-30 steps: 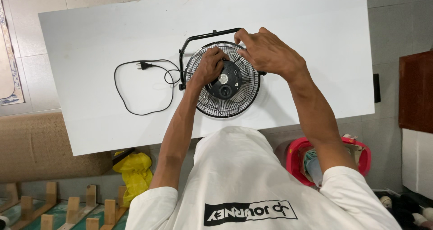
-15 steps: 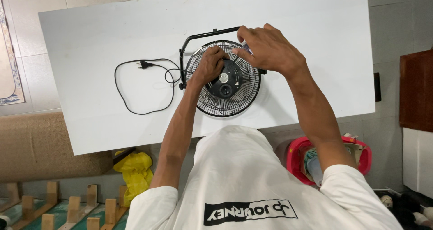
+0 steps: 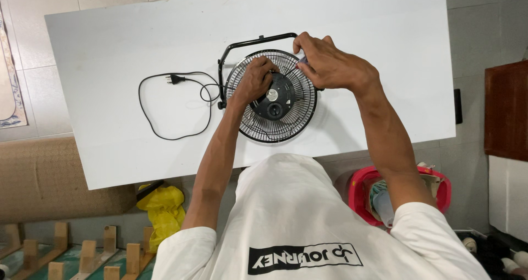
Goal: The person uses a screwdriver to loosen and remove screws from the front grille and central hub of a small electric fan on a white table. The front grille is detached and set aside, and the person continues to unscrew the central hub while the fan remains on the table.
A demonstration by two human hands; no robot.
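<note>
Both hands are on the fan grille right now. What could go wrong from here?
1. The left hand presses on the grille of the fan while the right hand works at its upper rim; fingers could get pinched between the thin wires.
2. The cord lies loose on the table; it could snag if the fan turns.

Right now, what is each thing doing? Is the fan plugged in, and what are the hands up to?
Fan: lying flat on the white table, grille facing up.
Stand: black frame, flat on the table beside the grille.
Cord: loose, looped on the table.
Plug: unplugged, lying on the table.
Left hand: resting on the grille.
Right hand: gripping the grille's top rim.
Red basket: on the floor, full of stuff.
</note>
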